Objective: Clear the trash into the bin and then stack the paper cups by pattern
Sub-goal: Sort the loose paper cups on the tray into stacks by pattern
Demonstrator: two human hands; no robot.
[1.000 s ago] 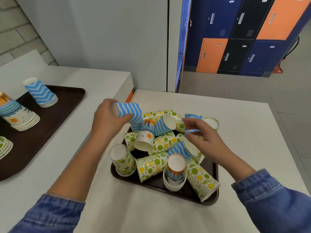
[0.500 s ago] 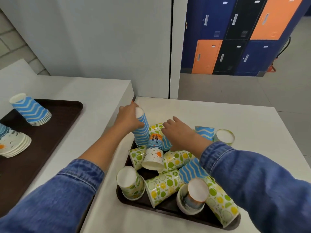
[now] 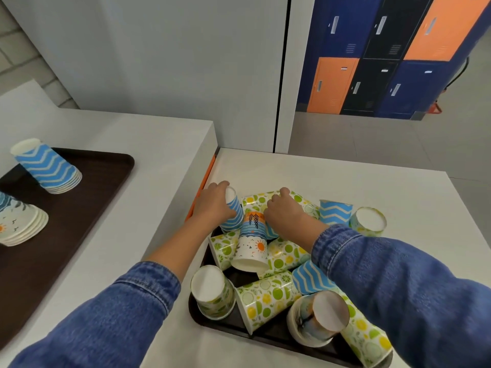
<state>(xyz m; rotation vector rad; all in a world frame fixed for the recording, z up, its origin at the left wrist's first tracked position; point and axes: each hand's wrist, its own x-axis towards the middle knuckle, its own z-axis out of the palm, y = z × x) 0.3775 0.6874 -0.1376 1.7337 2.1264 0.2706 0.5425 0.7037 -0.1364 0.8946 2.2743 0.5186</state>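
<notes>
A dark tray [image 3: 197, 312] on the white table holds a jumble of paper cups: green-and-yellow citrus ones [image 3: 265, 298], blue zigzag ones [image 3: 309, 278] and sunset-scene ones [image 3: 252, 240]. My left hand [image 3: 212, 205] grips an upside-down blue zigzag cup [image 3: 235, 212] at the tray's far left corner. My right hand [image 3: 285, 212] reaches into the pile just beside it, fingers curled over another blue cup that it mostly hides. On the left counter, a second dark tray [image 3: 87, 208] carries a blue zigzag stack [image 3: 46, 167] and a sunset stack [image 3: 18, 224].
A blue zigzag cup [image 3: 335, 211] and a citrus cup [image 3: 369, 221] lie on the table right of the pile. An orange strip [image 3: 204, 179] marks the gap between counter and table. Grey wall panels and blue, black and orange lockers [image 3: 385, 57] stand behind.
My left hand brought its blue zigzag cup down to the tray's far corner. My right hand let go of a blue cup at the right and moved left into the pile.
</notes>
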